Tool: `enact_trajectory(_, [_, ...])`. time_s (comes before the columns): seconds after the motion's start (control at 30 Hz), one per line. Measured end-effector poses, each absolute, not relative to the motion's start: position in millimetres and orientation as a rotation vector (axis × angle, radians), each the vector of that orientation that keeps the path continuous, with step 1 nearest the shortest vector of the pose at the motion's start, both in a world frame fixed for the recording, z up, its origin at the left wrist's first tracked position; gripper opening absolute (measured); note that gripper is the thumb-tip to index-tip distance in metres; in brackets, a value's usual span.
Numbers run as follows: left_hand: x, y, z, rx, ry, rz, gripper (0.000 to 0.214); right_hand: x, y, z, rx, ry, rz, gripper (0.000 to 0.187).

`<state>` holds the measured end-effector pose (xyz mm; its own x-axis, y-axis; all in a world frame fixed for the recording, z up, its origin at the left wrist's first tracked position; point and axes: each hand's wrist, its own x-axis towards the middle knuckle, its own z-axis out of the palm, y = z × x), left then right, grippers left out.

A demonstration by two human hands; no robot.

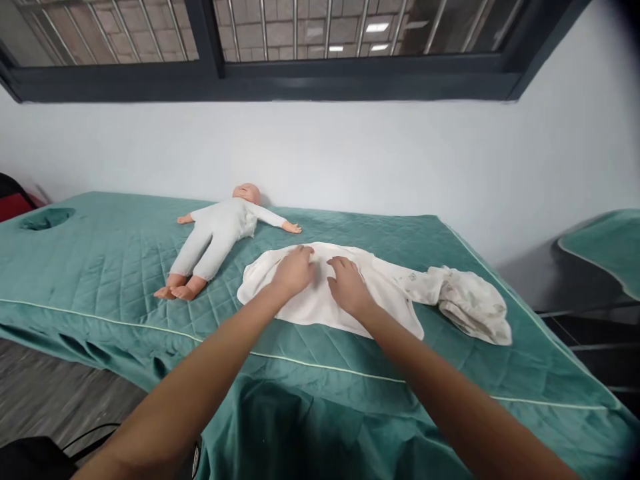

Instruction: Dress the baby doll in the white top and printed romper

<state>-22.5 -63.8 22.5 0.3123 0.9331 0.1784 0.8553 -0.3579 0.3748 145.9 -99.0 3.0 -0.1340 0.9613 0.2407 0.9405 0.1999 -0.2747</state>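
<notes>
A white cloth piece, perhaps a baby garment, lies spread on the green bed cover. Over its middle, my left hand rests with bent fingers pointing inward. Close beside it, my right hand is also on or just above the cloth, its fingers slightly apart. Neither hand visibly grips the fabric. From the cloth's right side a faintly printed part runs to a crumpled printed bundle. Whether they are one piece I cannot tell. To the left, a baby doll in a white body suit lies on its back.
The bed's quilted green cover has pale piping and a face hole at the far left. Behind stands a white wall under a dark window frame. Another green-covered surface is at the right. A black-and-red object sits far left.
</notes>
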Motion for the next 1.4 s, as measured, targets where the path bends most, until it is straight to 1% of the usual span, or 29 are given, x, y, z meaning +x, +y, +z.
enact_trajectory(0.1, [-13,-61,0,2.328,1.633,0.403,0.034,145,-91,-16,-1.928,-1.972,0.103,0.036])
enact_trajectory(0.17, [-11,-55,-6,2.286,1.698,0.368,0.037,153,-81,-17,-2.027,-1.871,0.103,0.036])
enact_trajectory(0.3, [-8,-42,-3,2.176,1.860,0.358,0.054,168,-64,-10,-2.180,-1.703,0.105,0.044])
enact_trajectory(0.4, [1,-33,0,2.095,1.965,0.456,0.068,174,-57,-10,-2.178,-1.677,0.035,0.052])
enact_trajectory(0.47, [9,-26,-1,2.062,1.999,0.532,0.071,178,-53,-13,-2.153,-1.703,-0.028,0.056])
enact_trajectory(0.63, [21,-2,-14,2.090,2.007,0.629,0.069,191,-35,-19,-2.164,-1.732,-0.021,0.062])
enact_trajectory(0.73, [22,10,-21,2.166,1.949,0.747,0.068,197,-24,-23,-2.155,-1.752,-0.017,0.068])
enact_trajectory(0.83, [23,13,-25,2.194,1.920,0.827,0.066,199,-20,-26,-2.100,-1.773,-0.107,0.071])
enact_trajectory(0.97, [23,9,-26,2.184,1.933,0.889,0.060,197,-22,-26,-2.079,-1.736,-0.196,0.071])
enact_trajectory(1.07, [23,7,-26,2.183,1.945,0.848,0.055,197,-23,-26,-2.084,-1.712,-0.123,0.066])
enact_trajectory(1.17, [23,10,-27,2.171,1.940,0.762,0.055,197,-22,-27,-2.109,-1.687,-0.014,0.063])
enact_trajectory(1.4, [23,21,-33,2.104,1.990,0.632,0.060,200,-13,-23,-2.153,-1.733,0.112,0.068])
